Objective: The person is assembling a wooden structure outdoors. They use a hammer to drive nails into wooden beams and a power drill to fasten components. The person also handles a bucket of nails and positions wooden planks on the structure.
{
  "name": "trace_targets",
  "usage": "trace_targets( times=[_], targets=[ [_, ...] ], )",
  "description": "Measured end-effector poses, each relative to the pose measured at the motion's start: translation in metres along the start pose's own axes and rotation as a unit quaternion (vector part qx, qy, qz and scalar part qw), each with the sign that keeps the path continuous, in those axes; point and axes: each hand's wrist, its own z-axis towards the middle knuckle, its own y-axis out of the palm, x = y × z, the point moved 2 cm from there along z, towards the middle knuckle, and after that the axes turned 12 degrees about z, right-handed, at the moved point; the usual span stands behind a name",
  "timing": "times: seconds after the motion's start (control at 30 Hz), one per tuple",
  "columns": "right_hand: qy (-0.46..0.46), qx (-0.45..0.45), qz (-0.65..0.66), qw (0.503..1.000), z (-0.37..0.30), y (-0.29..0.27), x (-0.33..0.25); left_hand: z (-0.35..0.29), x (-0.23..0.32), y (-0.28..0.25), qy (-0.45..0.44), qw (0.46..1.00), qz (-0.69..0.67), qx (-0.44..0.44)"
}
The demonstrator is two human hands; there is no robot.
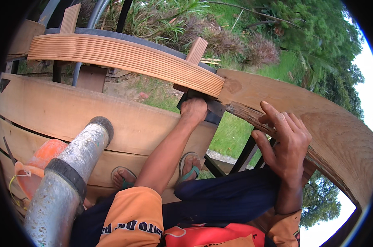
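Note:
My left hand (pixel 194 109) is closed below the right end of a grooved wooden board (pixel 124 57), beside a dark bracket (pixel 213 111). Whatever its fingers hold is hidden. Over the inner edge of a wide curved plank (pixel 326 111), my right hand (pixel 286 138) is raised with fingers apart and nothing in it. The rough, splintered edge (pixel 244 113) of that plank runs close to its fingertips. Grooved board and plank meet end to end near my left hand. Two short wooden pieces (pixel 197 50) stick up behind the grooved board.
A paint-spotted metal post (pixel 85 142) with black bands rises at left, beside an orange plastic object (pixel 46 156). Wide planks (pixel 63 99) lie under my sandalled feet (pixel 189 166). Gaps between dark metal supports (pixel 246 152) show grass below. Plants and trees (pixel 310 37) stand beyond.

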Motion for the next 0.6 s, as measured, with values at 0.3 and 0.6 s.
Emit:
trace_targets(
  times=[0.3,0.6],
  targets=[
    [-0.013,0.095,0.150,0.984,-0.010,-0.024,-0.005,-0.002,0.002,-0.005,0.022,0.999,0.003,0.024],
    [-0.185,0.212,0.538,0.795,-0.061,-0.089,-0.020,-0.010,0.000,-0.012,0.013,0.997,-0.022,0.070]
  ],
)
